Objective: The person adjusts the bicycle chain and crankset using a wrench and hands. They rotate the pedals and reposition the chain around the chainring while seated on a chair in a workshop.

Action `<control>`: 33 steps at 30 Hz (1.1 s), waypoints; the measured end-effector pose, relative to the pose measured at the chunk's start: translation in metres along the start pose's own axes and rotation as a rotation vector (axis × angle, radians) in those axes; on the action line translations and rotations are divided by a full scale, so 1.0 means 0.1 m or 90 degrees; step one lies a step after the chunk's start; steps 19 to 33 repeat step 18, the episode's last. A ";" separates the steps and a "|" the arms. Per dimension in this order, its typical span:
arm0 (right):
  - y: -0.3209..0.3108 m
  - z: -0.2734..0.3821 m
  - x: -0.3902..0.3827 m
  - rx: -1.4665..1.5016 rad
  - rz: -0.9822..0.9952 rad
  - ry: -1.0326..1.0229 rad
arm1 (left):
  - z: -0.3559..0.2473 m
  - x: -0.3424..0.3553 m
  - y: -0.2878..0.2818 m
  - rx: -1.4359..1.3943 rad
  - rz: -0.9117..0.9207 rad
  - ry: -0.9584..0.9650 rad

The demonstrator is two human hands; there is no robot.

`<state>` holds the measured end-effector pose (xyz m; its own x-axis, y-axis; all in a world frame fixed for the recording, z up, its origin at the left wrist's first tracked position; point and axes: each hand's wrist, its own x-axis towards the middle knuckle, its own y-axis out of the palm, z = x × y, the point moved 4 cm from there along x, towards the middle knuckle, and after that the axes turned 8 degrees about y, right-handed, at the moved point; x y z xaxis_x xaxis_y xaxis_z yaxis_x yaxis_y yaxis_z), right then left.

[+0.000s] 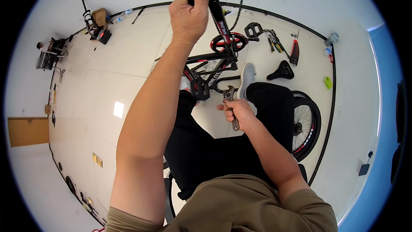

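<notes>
At the top centre, my left hand point(189, 19) is wrapped around a black part at the end of a bicycle frame point(220, 19); the exact part under the fingers is partly hidden. The black frame with red trim stands tilted between my legs, with a red and black chainring point(223, 43) and a chain point(243, 0) hanging down from above. One pedal point(199, 89) is near my knee, another pedal point(253, 30) farther off. My right hand point(241, 112) holds an adjustable wrench point(229, 93) by its handle, jaw pointing up, below the frame and apart from it.
Beside my right leg lie a black saddle point(281, 71), a red and black curved piece point(294, 52), several pliers-like tools point(274, 41) and bicycle wheels point(310, 137). Bottles point(331, 39) stand by the right wall. A cardboard box point(101, 17) and bicycle parts sit far left.
</notes>
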<state>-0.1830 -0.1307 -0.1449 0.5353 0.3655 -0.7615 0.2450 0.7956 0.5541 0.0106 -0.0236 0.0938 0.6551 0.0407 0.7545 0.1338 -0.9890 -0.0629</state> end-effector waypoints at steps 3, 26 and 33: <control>0.34 0.02 -0.20 -0.094 0.033 -0.134 | -0.01 0.00 -0.04 0.065 0.025 -0.026; 0.24 -0.38 0.61 -0.356 -0.012 0.023 | 0.16 0.06 -0.02 0.090 0.027 -0.027; 0.24 -0.38 0.61 -0.356 -0.012 0.023 | 0.16 0.06 -0.02 0.090 0.027 -0.027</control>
